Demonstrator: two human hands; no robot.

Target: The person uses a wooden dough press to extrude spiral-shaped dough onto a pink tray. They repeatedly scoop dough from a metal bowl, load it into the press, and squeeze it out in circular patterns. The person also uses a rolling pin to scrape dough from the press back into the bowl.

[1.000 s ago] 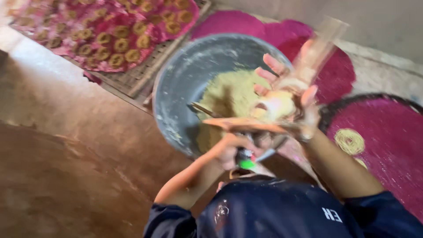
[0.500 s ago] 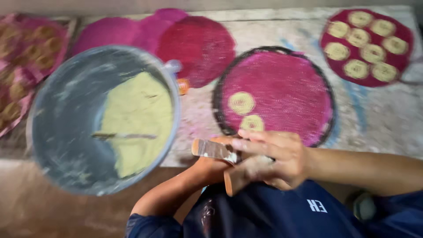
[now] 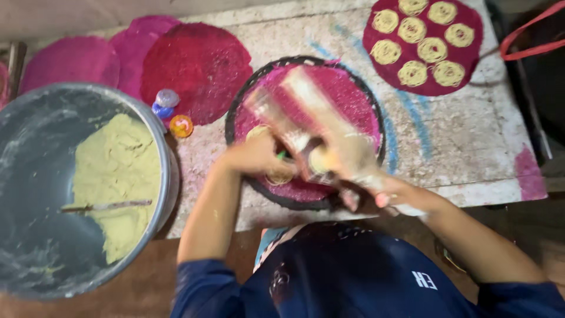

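Note:
Both my hands hold a blurred wooden dough press [image 3: 306, 126] over a round pink mat [image 3: 353, 100] framed by a dark ring. My left hand [image 3: 256, 156] grips the press low down, close to the mat. My right hand [image 3: 365, 185] clasps its handle end, fingers dusted with dough. Two pale dough spirals [image 3: 276, 175] lie on the mat under the press, partly hidden by my hands.
A large grey bowl [image 3: 35, 147] at the left holds yellow-green dough [image 3: 118, 171] and a stick [image 3: 106, 206]. Several pink mats [image 3: 194, 65] lie behind it. A mat with several spirals [image 3: 424, 47] is at the top right. A small blue-capped bottle [image 3: 165, 103] and an orange cap [image 3: 181, 125] lie between.
The view has swung right from the bowl to the ringed mat. My hands carried the press from in front of my chest out over the mat.

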